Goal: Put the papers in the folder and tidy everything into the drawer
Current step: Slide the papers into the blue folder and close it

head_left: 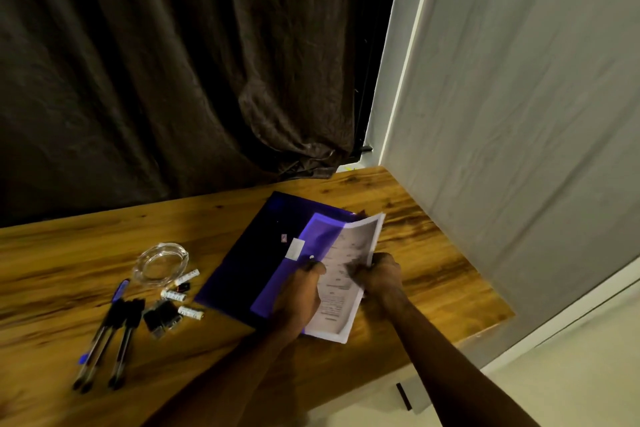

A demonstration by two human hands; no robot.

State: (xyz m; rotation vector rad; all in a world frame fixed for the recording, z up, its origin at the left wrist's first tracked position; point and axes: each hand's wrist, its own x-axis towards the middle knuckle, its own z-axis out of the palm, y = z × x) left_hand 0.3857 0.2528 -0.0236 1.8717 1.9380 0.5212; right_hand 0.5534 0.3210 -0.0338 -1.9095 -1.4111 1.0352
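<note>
Right hand (379,276): fingers curled over the right edge of the printed papers (341,282), clamping the sheets between thumb and fingers.
Left hand (300,298): lies on the purple folder (263,253) just left of the grip, thumb pressed onto the left edge of the papers; whether its fingers pinch the folder flap cannot be told.
Papers: a stack of white printed sheets between both hands, near end over the desk toward the person, far end curling upward; the left side lies on the lighter, open part of the folder.
Folder: flat on the wooden desk (433,270), reaching left of and beyond the grip, with a small white label on its dark cover.
Left of the grip, well apart: three dark pens (114,336) side by side, nearest the person; black binder clips (161,317) just right of them; white batteries (181,295) scattered around the clips.
Farther left: a clear glass ashtray (161,263) beyond the batteries.
Beyond the grip: a dark brown curtain (173,62) hangs behind the desk.
Right of the grip: a grey-white wall (519,114).
</note>
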